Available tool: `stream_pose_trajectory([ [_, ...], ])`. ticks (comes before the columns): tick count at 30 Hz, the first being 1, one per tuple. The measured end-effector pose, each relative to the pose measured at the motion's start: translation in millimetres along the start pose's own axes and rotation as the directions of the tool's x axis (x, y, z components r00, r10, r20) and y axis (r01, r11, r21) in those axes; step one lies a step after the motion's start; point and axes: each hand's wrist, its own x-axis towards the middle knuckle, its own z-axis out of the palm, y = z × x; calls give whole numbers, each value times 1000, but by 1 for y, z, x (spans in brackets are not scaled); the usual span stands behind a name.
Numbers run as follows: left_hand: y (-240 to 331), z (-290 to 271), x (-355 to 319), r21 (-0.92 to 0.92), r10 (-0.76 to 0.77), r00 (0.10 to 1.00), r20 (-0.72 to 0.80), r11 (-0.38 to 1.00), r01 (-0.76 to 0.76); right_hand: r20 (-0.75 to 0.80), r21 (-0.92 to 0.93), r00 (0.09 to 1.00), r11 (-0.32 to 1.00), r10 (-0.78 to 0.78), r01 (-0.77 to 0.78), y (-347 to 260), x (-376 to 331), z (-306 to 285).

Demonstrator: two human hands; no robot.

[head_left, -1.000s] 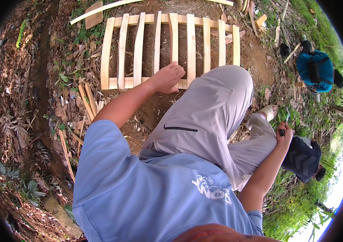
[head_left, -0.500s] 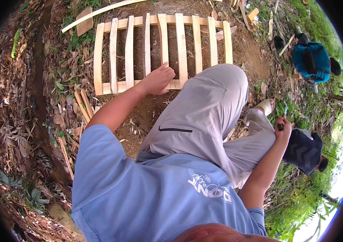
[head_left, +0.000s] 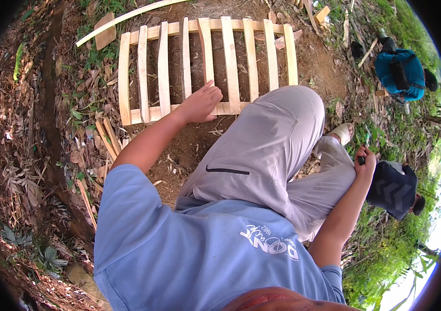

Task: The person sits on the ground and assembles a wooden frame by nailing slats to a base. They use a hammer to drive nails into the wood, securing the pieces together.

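L hand: left hand [head_left: 201,102] lies flat, fingers spread and open, gripping nothing; palm presses on near cross rail of wooden slat frame [head_left: 207,62], approx. mid-rail, fingertips over gap betw. 2 slats.
R hand: right hand [head_left: 365,158] down by right knee, curled closed around a small dark object [head_left: 361,160]; too small to tell what it is.
Frame: pale wood, upright slats nailed to 2 cross rails, lies flat on bare brown soil straight ahead of the person; far rail near top edge of view.
Legs: grey trousers [head_left: 267,155], knee bent up, just beside frame's near right corner; light shoe [head_left: 341,132] right of knee.
Shirt: blue t-shirt [head_left: 189,254] fills lower view.
Loose wood: long thin strip [head_left: 127,18] past frame's far left corner; short board [head_left: 106,32] touching/under it; few offcut sticks [head_left: 107,139] in leaf litter left of frame.
Others: person in teal top [head_left: 397,72] crouched far right, well apart; another in dark top [head_left: 394,187] lower right, just beside the R hand in view.
Ground: dry leaves left, green weeds right.
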Motion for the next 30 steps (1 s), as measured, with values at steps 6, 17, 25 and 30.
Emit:
stream_pose_trajectory([
  [6, 14, -9, 8, -170, 77, 990, -119, 981, -97, 10, -11, 1000, 1000, 6, -6, 3, -2, -5],
  [17, 18, 28, 40, -80, 186, 982, -39, 979, -189, -62, 25, 998, 1000, -11, 12, 0, -12, -30],
  [25, 15, 35, 39, -104, 192, 976, -103, 974, -202, -12, 51, 1000, 999, 5, -5, -1, -12, -34],
  [30, 13, 40, 40, -114, 194, 971, -140, 971, -210, -30, 42, 1000, 999, 4, -3, -1, -11, -32],
])
